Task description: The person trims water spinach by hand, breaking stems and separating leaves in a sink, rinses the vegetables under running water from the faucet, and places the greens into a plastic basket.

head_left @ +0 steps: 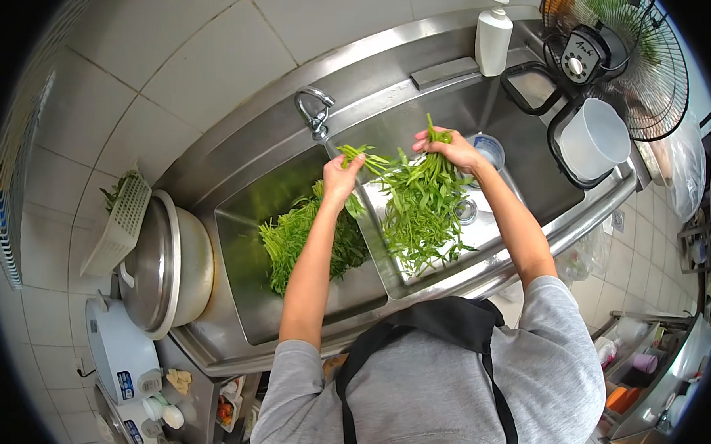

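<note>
My left hand [344, 175] is closed on a few short green stems [362, 160] above the divider between the two sink basins. To its right, my right hand [454, 150] grips a bunch of leafy greens [422, 203] near the stem ends, the narrow leaves hanging over the right basin [540, 190]. A large heap of the same greens [293, 244] lies in the left basin [252, 314], partly hidden behind my left forearm. Beyond my right wrist, a round bowl [491, 148] sits in the right basin, partly covered by that wrist.
A chrome faucet [315, 113] rises behind the divider. At the back stand a white pump bottle [493, 37] and a black fan [582, 61]. A translucent container [594, 140] rests at the right. A large lidded pot [187, 261] and white basket [117, 220] flank the left side.
</note>
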`<action>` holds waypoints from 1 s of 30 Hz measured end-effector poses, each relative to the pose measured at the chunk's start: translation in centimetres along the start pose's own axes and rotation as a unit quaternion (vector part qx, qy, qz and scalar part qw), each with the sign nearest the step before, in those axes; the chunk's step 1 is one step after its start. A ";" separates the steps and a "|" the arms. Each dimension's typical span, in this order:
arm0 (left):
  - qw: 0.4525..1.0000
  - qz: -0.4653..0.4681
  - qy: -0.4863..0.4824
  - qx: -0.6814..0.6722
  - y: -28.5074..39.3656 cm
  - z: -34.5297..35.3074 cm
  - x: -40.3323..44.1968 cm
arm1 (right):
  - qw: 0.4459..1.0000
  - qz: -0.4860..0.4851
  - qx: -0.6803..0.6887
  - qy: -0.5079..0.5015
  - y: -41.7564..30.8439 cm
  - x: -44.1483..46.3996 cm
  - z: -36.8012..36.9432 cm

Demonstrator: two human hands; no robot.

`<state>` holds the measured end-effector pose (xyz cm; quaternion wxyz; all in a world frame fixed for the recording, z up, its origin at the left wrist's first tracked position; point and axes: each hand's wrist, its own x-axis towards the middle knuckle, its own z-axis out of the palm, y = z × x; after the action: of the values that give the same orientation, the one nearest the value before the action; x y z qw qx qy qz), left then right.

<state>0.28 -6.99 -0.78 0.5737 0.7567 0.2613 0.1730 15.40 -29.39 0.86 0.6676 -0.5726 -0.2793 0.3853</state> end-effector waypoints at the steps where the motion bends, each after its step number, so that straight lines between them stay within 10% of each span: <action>1: 0.999 -0.030 -0.013 -0.013 3.0 -0.5 -1.4 | 1.000 -0.012 0.013 0.015 0.2 0.0 -0.7; 5: 0.995 0.053 0.082 -0.037 2.8 -1.4 -0.3 | 0.997 -0.026 0.020 0.072 -0.3 -1.0 -3.3; 16: 0.994 -0.052 -0.092 -0.009 6.4 2.7 -1.7 | 0.946 -0.058 -0.320 -0.001 -2.0 0.8 3.8; 24: 0.978 -0.108 -0.174 -0.037 6.7 1.4 -2.4 | 0.985 -0.007 -0.166 -0.042 -1.4 1.6 5.9; 30: 0.987 0.053 -0.149 -0.023 3.6 2.1 -1.4 | 0.986 0.076 -0.131 -0.074 -1.4 1.2 5.8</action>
<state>1.02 -10.19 2.13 0.6134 0.7736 0.1278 0.0943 11.60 -25.30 3.21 0.5334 -0.6442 -0.3318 0.4363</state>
